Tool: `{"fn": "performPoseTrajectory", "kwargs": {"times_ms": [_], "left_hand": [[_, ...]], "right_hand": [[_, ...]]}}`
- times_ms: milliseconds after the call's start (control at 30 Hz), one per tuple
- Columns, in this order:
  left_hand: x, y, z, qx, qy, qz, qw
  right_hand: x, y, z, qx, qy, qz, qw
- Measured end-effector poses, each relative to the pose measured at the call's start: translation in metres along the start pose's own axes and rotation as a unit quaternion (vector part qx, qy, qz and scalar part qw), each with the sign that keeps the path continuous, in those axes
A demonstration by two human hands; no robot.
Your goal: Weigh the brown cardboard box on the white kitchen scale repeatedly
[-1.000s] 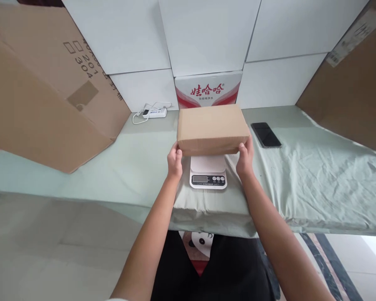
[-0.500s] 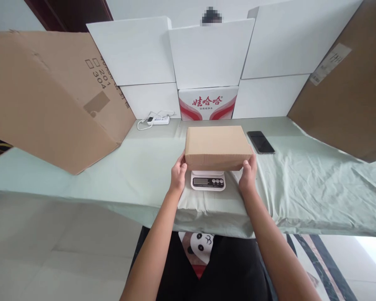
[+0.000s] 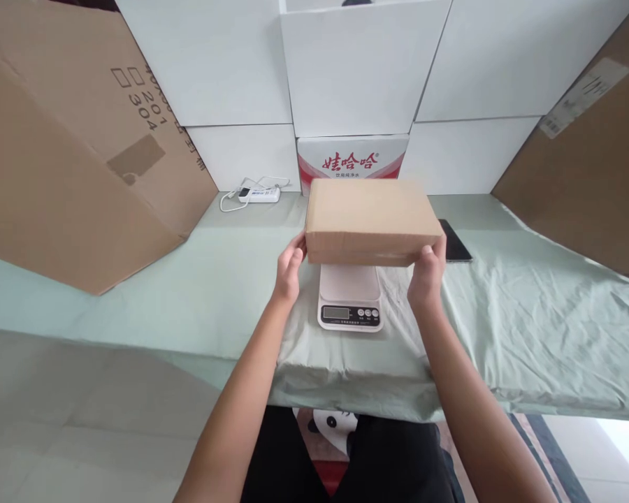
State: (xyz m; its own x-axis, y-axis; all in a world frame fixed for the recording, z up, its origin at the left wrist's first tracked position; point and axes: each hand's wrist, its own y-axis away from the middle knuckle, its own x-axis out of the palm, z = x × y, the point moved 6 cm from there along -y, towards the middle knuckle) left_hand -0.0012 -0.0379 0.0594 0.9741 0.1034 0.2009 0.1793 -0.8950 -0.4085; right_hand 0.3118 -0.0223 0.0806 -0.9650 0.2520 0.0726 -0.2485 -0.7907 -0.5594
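Observation:
A closed brown cardboard box [image 3: 373,209] is held level between my two hands. My left hand [image 3: 289,269] grips its left end, thumb at the near corner and the other fingers partly hidden behind. At the right end, my right hand [image 3: 427,276] is closed on the box, thumb on the front face. Below the box is a white kitchen scale [image 3: 350,285], its front platform, dark display and round buttons showing. The box hides the back of the scale, and it appears raised above the platform.
A dark phone [image 3: 455,244] lies right of the box, partly covered by it. At the back left sits a white power strip [image 3: 260,195] with a cable. White boxes [image 3: 364,70] line the rear; large cardboard panels [image 3: 78,140] stand at both sides of the green cloth [image 3: 189,307].
Both hands have lifted the box up and away from the scale, so more of the platform shows. The camera view has tilted down somewhat.

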Motion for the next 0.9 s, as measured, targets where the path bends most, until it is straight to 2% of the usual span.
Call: {"fn": "performPoseTrajectory", "kwargs": {"times_ms": [133, 200, 300, 433, 700, 900], "left_hand": [[-0.007, -0.056, 0.034, -0.010, -0.014, -0.024, 1.000], [-0.010, -0.068, 0.055, -0.032, -0.017, -0.035, 0.999], [-0.014, -0.070, 0.074, -0.046, -0.019, -0.034, 0.998], [-0.016, -0.065, 0.079, -0.061, -0.020, -0.038, 0.997], [-0.013, -0.063, 0.078, -0.085, -0.045, -0.038, 0.995], [-0.021, -0.063, 0.081, -0.091, -0.084, -0.058, 0.991]], "right_hand": [[0.030, -0.041, -0.024, 0.020, -0.024, 0.020, 0.999], [0.041, -0.048, -0.043, 0.039, -0.038, 0.024, 0.998], [0.047, -0.044, -0.071, 0.061, -0.056, 0.031, 0.996], [0.045, -0.037, -0.088, 0.079, -0.058, 0.035, 0.995], [0.044, -0.036, -0.086, 0.090, -0.032, 0.030, 0.995], [0.035, -0.038, -0.095, 0.109, -0.017, 0.003, 0.994]]}}
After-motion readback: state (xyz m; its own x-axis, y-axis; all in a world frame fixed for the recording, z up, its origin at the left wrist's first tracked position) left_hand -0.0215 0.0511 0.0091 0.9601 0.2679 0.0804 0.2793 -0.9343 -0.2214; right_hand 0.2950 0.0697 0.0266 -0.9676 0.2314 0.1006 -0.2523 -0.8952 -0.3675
